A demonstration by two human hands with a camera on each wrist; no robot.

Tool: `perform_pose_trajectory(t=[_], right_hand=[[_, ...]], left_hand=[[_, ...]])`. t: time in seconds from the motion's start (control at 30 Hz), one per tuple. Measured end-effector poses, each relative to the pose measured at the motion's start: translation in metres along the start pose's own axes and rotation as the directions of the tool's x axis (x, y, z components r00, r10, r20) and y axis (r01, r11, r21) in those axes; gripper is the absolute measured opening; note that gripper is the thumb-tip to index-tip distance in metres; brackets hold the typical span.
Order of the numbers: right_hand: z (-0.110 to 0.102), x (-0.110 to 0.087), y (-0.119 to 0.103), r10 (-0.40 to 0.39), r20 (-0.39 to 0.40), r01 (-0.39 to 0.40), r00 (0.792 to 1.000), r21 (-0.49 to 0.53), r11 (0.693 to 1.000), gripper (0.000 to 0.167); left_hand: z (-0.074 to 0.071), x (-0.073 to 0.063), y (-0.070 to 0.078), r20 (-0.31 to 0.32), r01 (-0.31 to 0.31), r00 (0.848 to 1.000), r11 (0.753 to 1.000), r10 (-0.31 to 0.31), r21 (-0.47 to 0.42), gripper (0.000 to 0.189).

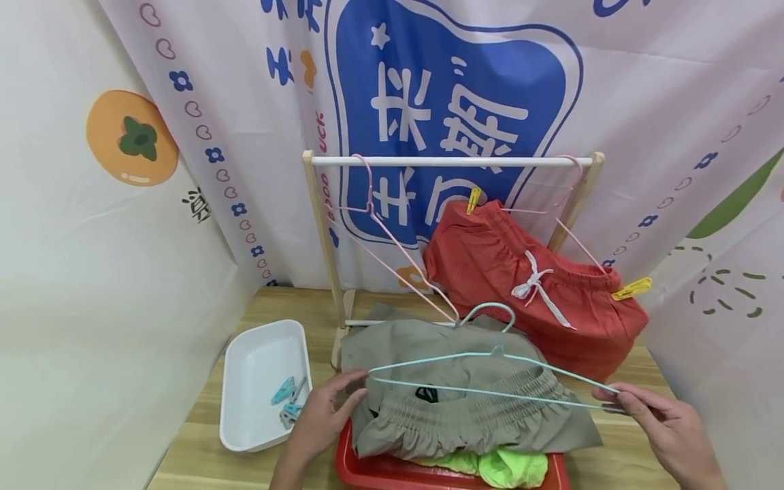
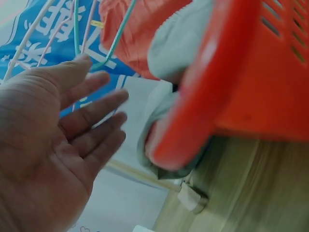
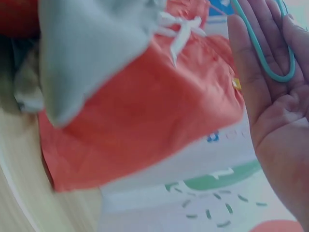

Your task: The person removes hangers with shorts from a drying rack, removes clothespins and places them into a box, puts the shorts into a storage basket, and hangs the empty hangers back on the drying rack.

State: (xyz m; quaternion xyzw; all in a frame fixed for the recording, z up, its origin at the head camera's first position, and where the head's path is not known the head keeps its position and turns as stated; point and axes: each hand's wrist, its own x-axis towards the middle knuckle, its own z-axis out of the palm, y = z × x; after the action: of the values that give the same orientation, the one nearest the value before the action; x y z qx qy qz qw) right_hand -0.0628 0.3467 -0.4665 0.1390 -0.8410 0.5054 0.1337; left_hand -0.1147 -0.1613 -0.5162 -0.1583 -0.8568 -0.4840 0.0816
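Note:
A light teal wire hanger (image 1: 441, 358) spans the space between my hands, above grey-green shorts (image 1: 416, 347) with a gathered waistband. My right hand (image 1: 664, 422) holds the hanger's right end; in the right wrist view, the looped end (image 3: 277, 77) lies across its fingers with the thumb over the wire. At the opposite end, my left hand (image 1: 324, 412) has its fingertips right at the hanger's tip, thumb and fingers spread. The shorts lie over a red basket (image 1: 346, 469), with bright green cloth (image 1: 511, 468) underneath.
Behind stands a small rack (image 1: 453, 162) with a bare pink hanger (image 1: 404, 252) and red shorts (image 1: 490, 265) held on another by yellow clips (image 1: 632, 289). A white tray (image 1: 245, 367) with teal clips (image 1: 284, 390) sits at left on the wooden table (image 1: 196, 429).

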Motion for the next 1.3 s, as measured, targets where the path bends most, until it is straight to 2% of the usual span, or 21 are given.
perform_pose_trajectory(t=[0.13, 0.27, 0.5, 0.67, 0.87, 1.07, 1.17, 1.3], right_hand=[[-0.01, -0.001, -0.001, 0.017, -0.056, -0.023, 0.998, -0.11, 0.994, 0.023], [-0.013, -0.001, 0.001, 0.024, -0.086, -0.036, 0.996, -0.14, 0.99, 0.023], [-0.015, 0.005, 0.009, 0.021, -0.129, -0.04, 0.991, -0.143, 0.989, 0.022], [-0.018, 0.016, 0.013, -0.017, -0.167, -0.007, 0.986, -0.137, 0.99, 0.021], [-0.019, 0.03, 0.011, 0.001, -0.195, -0.037, 0.981, -0.183, 0.982, 0.023], [-0.016, 0.049, 0.002, -0.006, -0.231, -0.029, 0.973, -0.147, 0.989, 0.025], [-0.012, 0.059, -0.004, -0.01, -0.269, -0.027, 0.963, -0.133, 0.991, 0.026], [-0.006, 0.074, -0.013, 0.003, -0.352, -0.048, 0.936, -0.117, 0.992, 0.027]], left_hand=[[0.001, -0.002, -0.004, 0.066, -0.038, 0.997, 0.988, 0.028, 0.148, 0.039], [0.003, -0.005, -0.005, 0.109, -0.047, 0.994, 0.97, 0.021, 0.24, 0.044], [0.006, -0.009, -0.007, 0.123, -0.043, 0.992, 0.969, 0.013, 0.245, 0.045], [0.007, -0.01, -0.009, 0.146, 0.004, 0.989, 0.971, -0.04, 0.24, 0.048], [0.008, -0.013, -0.01, 0.173, 0.023, 0.982, 0.967, -0.069, 0.254, 0.054], [0.01, -0.016, -0.011, 0.173, 0.02, 0.983, 0.967, -0.065, 0.253, 0.054], [0.009, -0.015, -0.011, 0.165, 0.011, 0.985, 0.967, -0.055, 0.254, 0.053], [0.007, -0.012, -0.011, 0.175, 0.007, 0.983, 0.968, -0.052, 0.251, 0.053]])
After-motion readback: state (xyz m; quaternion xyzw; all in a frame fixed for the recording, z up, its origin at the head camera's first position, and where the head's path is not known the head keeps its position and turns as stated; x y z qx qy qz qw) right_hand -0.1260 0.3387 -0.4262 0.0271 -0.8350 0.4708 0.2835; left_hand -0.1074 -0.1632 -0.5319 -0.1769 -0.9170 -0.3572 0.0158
